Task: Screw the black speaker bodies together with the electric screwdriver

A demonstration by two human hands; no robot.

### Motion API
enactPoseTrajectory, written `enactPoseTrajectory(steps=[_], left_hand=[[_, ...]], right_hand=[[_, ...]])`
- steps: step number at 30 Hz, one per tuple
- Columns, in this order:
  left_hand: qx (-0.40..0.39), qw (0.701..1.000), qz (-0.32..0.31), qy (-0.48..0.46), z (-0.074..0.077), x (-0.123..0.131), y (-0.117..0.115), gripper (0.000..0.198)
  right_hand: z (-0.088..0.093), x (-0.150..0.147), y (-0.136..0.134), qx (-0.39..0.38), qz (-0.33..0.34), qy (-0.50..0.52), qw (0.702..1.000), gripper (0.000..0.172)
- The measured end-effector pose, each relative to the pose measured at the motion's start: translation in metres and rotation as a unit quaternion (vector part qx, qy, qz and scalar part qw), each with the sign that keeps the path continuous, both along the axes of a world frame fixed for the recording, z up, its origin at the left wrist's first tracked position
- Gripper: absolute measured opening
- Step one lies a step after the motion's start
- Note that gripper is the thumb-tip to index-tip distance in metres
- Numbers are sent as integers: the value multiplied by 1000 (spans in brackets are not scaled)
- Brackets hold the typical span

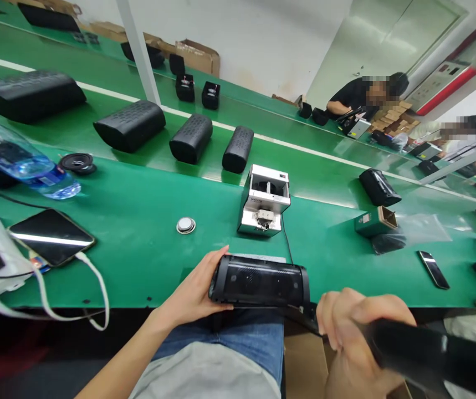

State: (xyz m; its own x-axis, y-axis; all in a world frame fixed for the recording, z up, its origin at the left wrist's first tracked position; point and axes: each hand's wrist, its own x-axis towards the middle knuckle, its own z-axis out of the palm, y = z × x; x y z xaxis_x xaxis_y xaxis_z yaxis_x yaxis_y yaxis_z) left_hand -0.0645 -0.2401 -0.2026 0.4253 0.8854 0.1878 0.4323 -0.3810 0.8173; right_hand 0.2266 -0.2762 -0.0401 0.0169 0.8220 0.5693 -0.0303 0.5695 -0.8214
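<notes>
My left hand [198, 288] is wrapped around the left end of a black speaker housing [260, 281], which lies on its side at the table's front edge. My right hand [358, 332] grips a thick black tool [441, 349] that looks like an electric screwdriver. It is blurred, and its thin front end reaches the housing's lower right corner; whether it touches a screw I cannot tell. Just behind the housing stands a white screw feeder [265, 199] with a cable. A small round silver-rimmed part [185, 225] lies to the feeder's left.
Several black speaker housings [192, 138] rest on the green line beyond. On the left are a water bottle [25, 160], a loose speaker driver [77, 163] and a smartphone [52, 235] with white cables. A small box [375, 220] and another phone [434, 269] lie right. Co-workers sit beyond.
</notes>
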Motion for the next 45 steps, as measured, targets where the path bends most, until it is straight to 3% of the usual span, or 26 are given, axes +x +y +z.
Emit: enactPoseTrajectory(steps=[2, 5, 8, 11, 13, 16, 20, 26, 33, 39, 45], left_hand=[[0, 1000, 4, -9, 1, 2, 1, 139], [-1, 1000, 8, -18, 0, 3, 1, 143], [-1, 1000, 3, -23, -3, 3, 2, 146], [-1, 1000, 0, -27, -4, 3, 2, 147], [-1, 1000, 2, -30, -3, 4, 3, 147], [-4, 999, 5, -31, -2, 4, 2, 149], [-7, 999, 3, -32, -1, 5, 2, 148], [-3, 999, 0, -32, 0, 5, 3, 148], [-5, 1000, -3, -20, 2, 4, 4, 147], [-18, 1000, 4, -15, 5, 4, 3, 142], [-22, 1000, 8, -15, 7, 4, 3, 138]], right_hand=[[9, 6, 3, -4, 28, -21, 999, 15], [39, 12, 13, -11, 44, -13, 999, 16], [73, 6, 38, 43, -23, 54, 997, 30], [89, -16, 81, 157, -94, 105, 978, 27], [86, -36, 115, 185, -110, 114, 970, 25], [67, -60, 157, 162, -132, 87, 974, 17], [47, -75, 186, 121, -173, 50, 976, 16], [37, -71, 188, 72, -170, 43, 982, 20], [42, -67, 185, 133, -177, 82, 972, 16], [36, -69, 203, 103, -185, 48, 976, 24], [32, -69, 202, 98, -192, 48, 975, 25]])
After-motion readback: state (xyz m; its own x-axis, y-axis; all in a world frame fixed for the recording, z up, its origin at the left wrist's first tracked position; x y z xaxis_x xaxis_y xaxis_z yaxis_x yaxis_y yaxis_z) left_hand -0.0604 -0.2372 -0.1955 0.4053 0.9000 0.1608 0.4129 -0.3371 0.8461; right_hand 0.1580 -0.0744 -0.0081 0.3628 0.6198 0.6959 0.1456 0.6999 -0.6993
